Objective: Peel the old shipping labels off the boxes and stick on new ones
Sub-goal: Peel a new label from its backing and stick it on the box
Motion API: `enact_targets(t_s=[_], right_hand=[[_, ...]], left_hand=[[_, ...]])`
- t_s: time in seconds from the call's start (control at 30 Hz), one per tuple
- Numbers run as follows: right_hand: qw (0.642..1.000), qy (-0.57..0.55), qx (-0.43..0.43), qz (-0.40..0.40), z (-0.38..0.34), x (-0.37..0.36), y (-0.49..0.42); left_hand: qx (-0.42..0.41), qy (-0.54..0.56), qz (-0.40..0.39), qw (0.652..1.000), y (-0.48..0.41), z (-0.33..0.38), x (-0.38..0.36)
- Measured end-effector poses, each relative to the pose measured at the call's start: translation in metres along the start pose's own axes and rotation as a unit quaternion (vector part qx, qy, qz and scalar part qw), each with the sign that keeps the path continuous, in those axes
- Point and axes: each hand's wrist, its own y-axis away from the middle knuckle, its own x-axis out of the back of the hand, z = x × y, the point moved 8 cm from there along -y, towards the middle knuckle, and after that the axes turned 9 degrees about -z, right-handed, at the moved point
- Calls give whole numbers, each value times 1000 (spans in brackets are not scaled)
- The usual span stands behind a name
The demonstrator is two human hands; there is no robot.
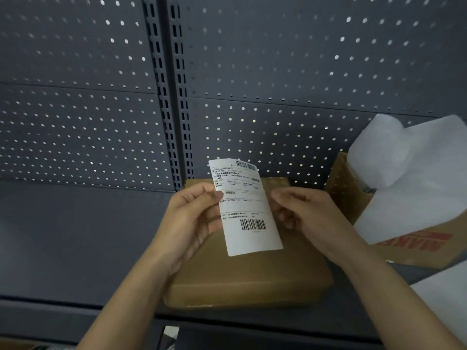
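Shipping label (246,208), pinched by the left hand (192,215), hovers over the box (252,274) near the shelf's (75,236) front edge. The right hand (303,213) curls beside it, grip unclear.

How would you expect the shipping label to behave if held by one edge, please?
Probably floppy: the shipping label is a thin sheet, bowing slightly where the left hand pinches one edge. Likely very light, so it may flutter. Its back is hidden, so stickiness is unclear.
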Motion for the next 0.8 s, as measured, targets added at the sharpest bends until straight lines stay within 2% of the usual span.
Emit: enact_targets(t_s=[0.2,0.37,0.57,0.8], right_hand=[[990,-117,-57,-54,11,-11,-5],[984,-158,-53,-65,10,-9,-8],[994,-89,-45,-49,8,-4,-7],[998,-3,-48,-47,3,-3,-9]], left_hand=[[18,-10,-14,1000,-5,-7,11],[36,-53,-15,998,-7,-7,14],[81,-193,2,978,-8,-4,26],[140,-276,11,951,-10,-7,38]])
